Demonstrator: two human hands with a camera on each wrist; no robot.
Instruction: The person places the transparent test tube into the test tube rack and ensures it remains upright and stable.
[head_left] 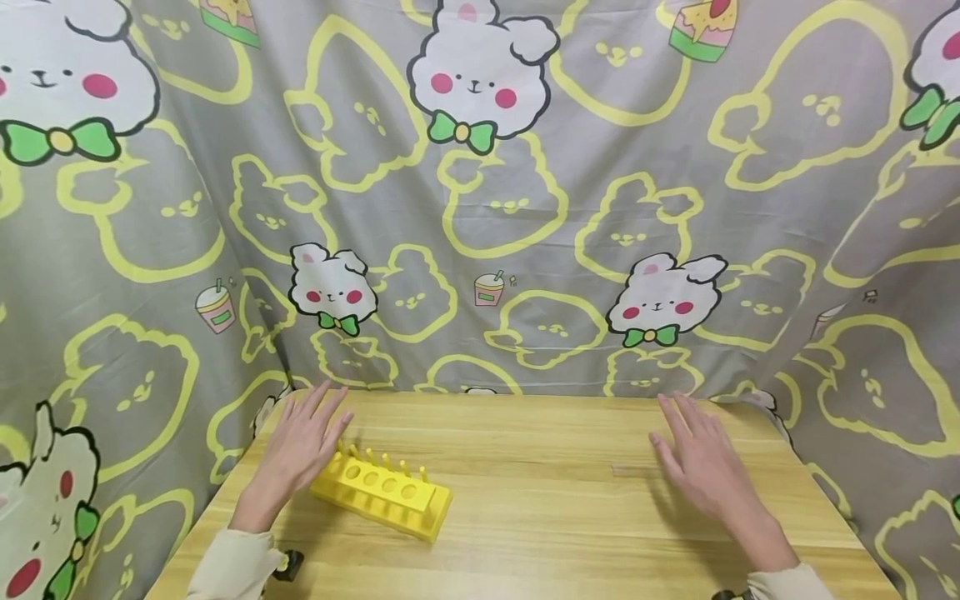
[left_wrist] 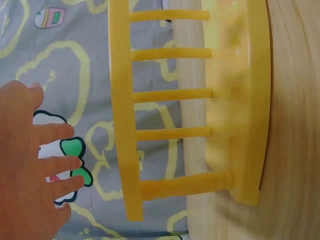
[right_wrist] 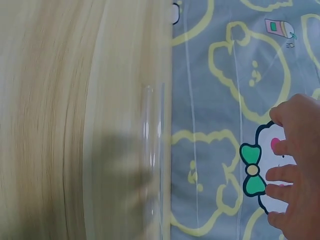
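Note:
A yellow test tube rack (head_left: 382,492) stands on the left part of the table, with round holes along its top and a row of upright pegs behind. Above its left end is my left hand (head_left: 300,437), fingers stretched out and holding nothing. The left wrist view shows the rack (left_wrist: 122,115) apart from the fingers. A clear glass tube (head_left: 633,470) lies on the right part of the table, partly hidden by my right hand (head_left: 701,462). That hand hovers with spread fingers and grips nothing; the clear tube (right_wrist: 152,135) appears in the right wrist view too.
The wood-grain table (head_left: 540,542) ends at a grey patterned curtain (head_left: 480,225), which hangs along the back and both sides. A dark strap piece (head_left: 288,566) sits at the left cuff.

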